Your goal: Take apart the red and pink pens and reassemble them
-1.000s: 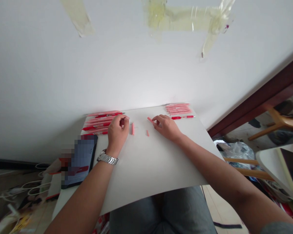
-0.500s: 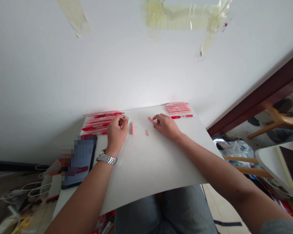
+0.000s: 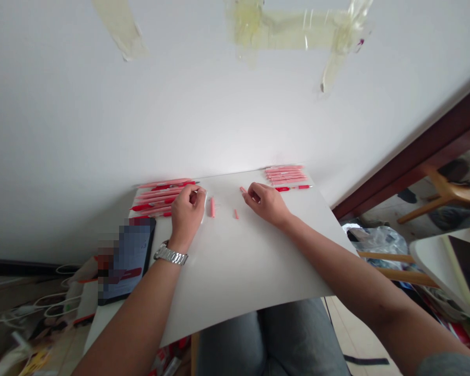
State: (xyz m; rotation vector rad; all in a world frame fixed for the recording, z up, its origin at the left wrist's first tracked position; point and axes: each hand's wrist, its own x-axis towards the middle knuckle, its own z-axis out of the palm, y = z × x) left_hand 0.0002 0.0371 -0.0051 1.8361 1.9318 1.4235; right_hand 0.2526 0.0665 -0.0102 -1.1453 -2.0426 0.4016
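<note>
Right hand (image 3: 265,202) is at 1 o'clock on the white flat board (image 3: 238,271), thumb and forefinger pinched shut on a short pink plastic tube piece (image 3: 243,190). The piece pokes out of the pinch toward 10 o'clock, tilted; can't tell if its far end touches the board. Left hand (image 3: 187,211) is at 11 o'clock, fingers curled closed with the tips together. Whether anything sits between them is too small to tell. Silver metal wristwatch (image 3: 171,254) on that wrist. Between the hands, flat on the board: a loose pink plastic stick part (image 3: 212,207) just at 3 o'clock of the left hand, and a smaller pink plastic stub (image 3: 236,213) at 8 o'clock of the right hand, each lying apart from the rest. Stack of pink and red pens (image 3: 160,197) is just beside the left hand at its 10 o'clock. Row of pale pink pen barrels (image 3: 285,175) is at 2 o'clock of the right hand, with a single red pen (image 3: 293,187) along the row's near edge. Dark flat tablet (image 3: 127,258) sits off the board at 9 o'clock. Handling read: the tube piece looks like thin moulded plastic, so very light, rigid, smooth and round. I'd expect it to roll on the board and to twist or slip in a loose pinch. Probably fine if dropped, but an open end could crack under a hard squeeze. Best hold in my view: two fingertip pads across the barrel, away from the ends, light pressure only.
</note>
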